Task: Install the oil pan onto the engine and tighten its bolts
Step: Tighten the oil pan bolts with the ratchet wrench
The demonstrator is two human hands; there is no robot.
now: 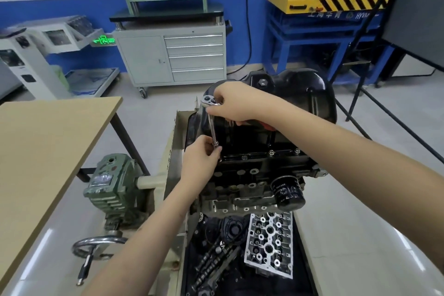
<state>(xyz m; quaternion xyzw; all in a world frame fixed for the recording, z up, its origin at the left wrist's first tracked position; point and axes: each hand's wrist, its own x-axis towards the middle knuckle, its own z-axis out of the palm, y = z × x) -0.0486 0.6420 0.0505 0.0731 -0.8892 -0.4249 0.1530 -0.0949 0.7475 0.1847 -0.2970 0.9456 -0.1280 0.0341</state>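
**Two hands on a ratchet at the oil pan's left edge**

Two bare hands work one ratchet wrench point(212, 125) over an engine point(252, 175) mounted upside down on a stand. Nearest, below the engine, a cylinder head point(270, 245) and camshafts point(211, 262) lie in the stand's tray, with a handwheel point(96, 245) and a green gearbox point(113, 190) at the stand's left side. A black oil filter point(288, 193) juts from the engine's near right corner. The left hand point(199, 163) pinches the wrench's lower end, by the pan's near left corner, between curled fingers and thumb. Bolts point(271, 152) sit along the near flange. Farther up, the right hand point(230, 106) curls its fingers around the ratchet's head. The black oil pan point(288, 103) sits atop the engine. Beyond stand a wooden table point(48, 139), a grey drawer cabinet point(173, 55) and a blue bench point(324, 38).
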